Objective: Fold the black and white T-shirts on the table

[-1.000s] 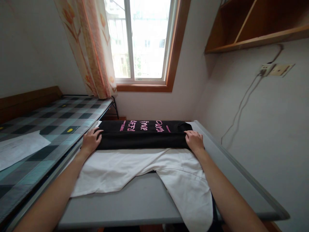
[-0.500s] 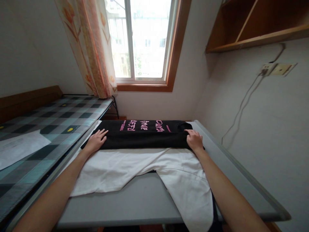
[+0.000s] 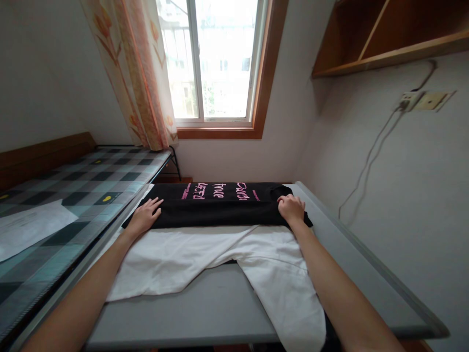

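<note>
A black T-shirt with pink lettering lies folded lengthwise across the far part of the grey table. My left hand rests on its left end, palm down with the fingers spread. At the other end, beside the neckline, my right hand has its fingers curled and gripping the black fabric. A white garment stretches out on the near side of the T-shirt, partly beneath it. One white sleeve reaches down to the near edge of the table, with dark cloth showing beside it.
To the left stands a bed with a checkered mattress, and a sheet of paper lies on it. A curtain hangs by the window. On the right wall are a wooden shelf and a socket with a cord.
My right hand has moved slightly left along the T-shirt, and its fingers have curled in on the cloth. My left hand stays nearly where it was.
</note>
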{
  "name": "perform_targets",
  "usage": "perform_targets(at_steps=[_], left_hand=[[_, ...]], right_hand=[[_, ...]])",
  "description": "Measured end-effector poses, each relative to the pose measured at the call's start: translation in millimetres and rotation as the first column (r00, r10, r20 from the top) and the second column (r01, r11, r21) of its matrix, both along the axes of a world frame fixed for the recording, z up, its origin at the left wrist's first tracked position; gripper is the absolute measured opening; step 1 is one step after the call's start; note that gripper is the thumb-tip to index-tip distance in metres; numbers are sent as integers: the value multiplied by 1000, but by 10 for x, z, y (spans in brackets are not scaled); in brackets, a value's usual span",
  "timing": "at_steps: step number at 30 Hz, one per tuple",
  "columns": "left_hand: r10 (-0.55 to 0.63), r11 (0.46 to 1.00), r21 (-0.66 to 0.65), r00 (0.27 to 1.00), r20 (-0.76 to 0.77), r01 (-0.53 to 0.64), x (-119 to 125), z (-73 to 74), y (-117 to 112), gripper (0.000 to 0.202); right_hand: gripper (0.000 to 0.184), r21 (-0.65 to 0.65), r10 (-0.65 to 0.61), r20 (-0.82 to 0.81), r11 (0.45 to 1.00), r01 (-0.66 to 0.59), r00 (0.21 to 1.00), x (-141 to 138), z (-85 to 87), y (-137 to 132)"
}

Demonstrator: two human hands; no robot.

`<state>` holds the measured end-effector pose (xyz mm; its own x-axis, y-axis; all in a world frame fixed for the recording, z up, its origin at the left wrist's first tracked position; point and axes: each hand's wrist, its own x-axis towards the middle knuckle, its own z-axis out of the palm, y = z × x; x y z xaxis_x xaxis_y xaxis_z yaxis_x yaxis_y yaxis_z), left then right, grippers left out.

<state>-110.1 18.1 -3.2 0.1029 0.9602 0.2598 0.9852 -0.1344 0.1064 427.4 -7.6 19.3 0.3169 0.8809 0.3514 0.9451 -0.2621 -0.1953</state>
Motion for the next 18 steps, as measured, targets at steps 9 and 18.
perform_targets(at_steps=[9,18], left_hand=[[-2,1000,30,1000,-4,2,-14,30,58,47],[213,977,-12,976,-34,-214,82,182,356,35]], right_hand=[[38,49,-87,79,995,83,993,52,-39,-15],[44,-4,-83,135,996,85,987,71,-2,3]])
